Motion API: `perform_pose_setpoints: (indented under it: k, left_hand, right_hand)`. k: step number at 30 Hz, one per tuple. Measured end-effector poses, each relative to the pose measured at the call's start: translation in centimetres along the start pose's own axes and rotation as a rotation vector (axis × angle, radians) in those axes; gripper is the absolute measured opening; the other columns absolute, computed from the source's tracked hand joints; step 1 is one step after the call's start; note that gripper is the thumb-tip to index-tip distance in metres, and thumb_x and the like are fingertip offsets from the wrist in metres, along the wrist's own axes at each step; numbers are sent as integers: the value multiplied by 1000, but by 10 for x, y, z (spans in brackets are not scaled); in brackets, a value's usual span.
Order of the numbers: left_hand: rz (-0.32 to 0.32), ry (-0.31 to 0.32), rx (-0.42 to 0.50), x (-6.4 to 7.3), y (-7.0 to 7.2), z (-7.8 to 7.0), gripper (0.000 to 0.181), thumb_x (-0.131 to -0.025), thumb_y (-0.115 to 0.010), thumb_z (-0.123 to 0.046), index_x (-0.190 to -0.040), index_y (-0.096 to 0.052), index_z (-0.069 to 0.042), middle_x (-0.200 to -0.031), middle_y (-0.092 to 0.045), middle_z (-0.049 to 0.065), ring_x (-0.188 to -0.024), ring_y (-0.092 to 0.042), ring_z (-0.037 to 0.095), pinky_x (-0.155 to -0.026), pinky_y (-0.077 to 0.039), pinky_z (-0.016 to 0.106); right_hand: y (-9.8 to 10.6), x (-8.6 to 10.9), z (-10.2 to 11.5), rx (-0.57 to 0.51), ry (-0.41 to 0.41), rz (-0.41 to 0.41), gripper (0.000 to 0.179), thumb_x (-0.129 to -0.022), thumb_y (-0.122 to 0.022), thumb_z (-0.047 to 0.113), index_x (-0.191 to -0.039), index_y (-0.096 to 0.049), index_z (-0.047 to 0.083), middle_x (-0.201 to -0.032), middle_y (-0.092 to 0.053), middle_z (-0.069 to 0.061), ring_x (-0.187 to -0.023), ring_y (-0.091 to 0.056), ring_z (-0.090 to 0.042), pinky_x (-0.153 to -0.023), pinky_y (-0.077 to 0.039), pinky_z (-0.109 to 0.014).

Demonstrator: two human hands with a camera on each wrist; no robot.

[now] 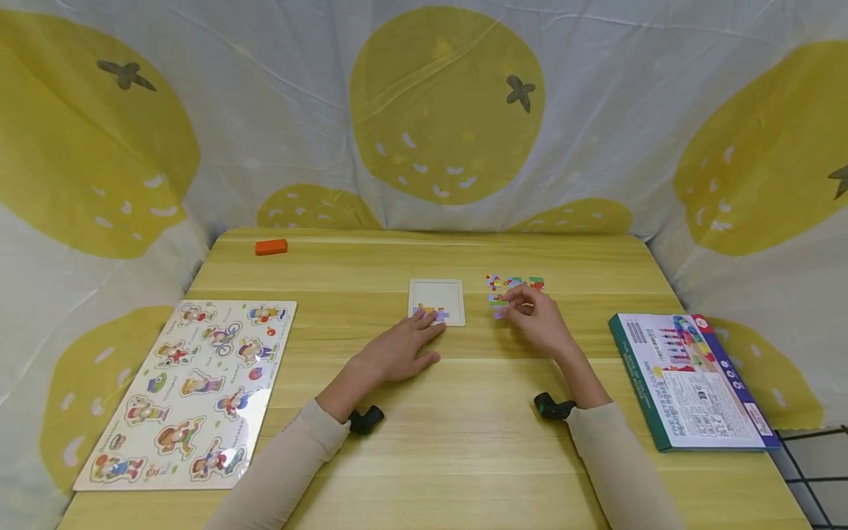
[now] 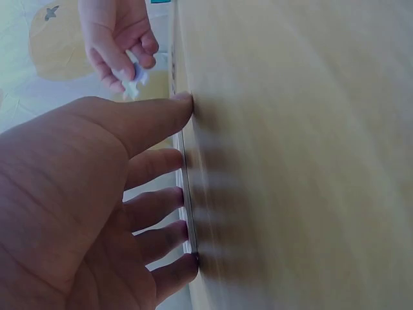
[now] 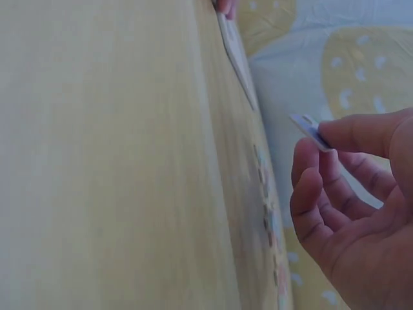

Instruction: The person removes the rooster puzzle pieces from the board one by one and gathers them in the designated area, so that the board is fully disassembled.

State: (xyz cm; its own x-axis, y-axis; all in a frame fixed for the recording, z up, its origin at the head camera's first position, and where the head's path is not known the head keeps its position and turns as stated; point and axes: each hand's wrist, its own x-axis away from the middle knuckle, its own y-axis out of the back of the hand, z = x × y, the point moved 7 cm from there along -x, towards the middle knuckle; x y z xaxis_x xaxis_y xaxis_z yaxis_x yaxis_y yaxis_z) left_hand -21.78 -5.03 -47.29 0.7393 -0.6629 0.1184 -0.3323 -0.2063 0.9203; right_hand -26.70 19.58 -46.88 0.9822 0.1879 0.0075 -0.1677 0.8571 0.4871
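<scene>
A big picture board [image 1: 192,397] lies at the left of the tabletop [image 1: 450,442], near an orange block [image 1: 271,247]. The left hand [image 1: 397,350] touches a small puzzle tray [image 1: 463,302], fingers apart. The right hand [image 1: 539,320] pinches a puzzle piece [image 3: 310,132] up near some loose pieces [image 1: 536,283]; its picture is too blurry to tell. A flat box [image 1: 692,383] lies far right.
</scene>
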Motion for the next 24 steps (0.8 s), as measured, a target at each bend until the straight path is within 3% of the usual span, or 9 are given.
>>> perform_pose_setpoints:
  k: [11,20,24]
  left_hand:
    - [7,3,34,1,3,-1,66,-104,-62,-37,-159,-39,-7,-169,-27,16,-157,-18,43,-127,-24,54]
    - [5,3,26,1,2,-1,67,-104,-62,-37,-159,-39,-7,-169,-27,16,-157,-19,43,-127,-25,54]
    - [7,8,21,1,2,0,67,-104,-62,-38,-159,-39,-8,-169,-27,16,-158,-19,42,-127,-25,54]
  right_hand:
    - [33,19,-26,48,-74,-78,25,-100,-69,18,-118,-68,1,-107,-66,-18,-92,-74,-30,-70,-58,-28]
    - [49,29,-42,-11,-115,-70,31,-98,-71,16,-120,-65,-5,-108,-68,-21,-79,-72,-17,-62,-58,-29]
    - [56,31,-47,11,-124,-67,30,-98,-72,16,-119,-66,-5,-105,-69,-20,-79,-72,-14,-64,-58,-28]
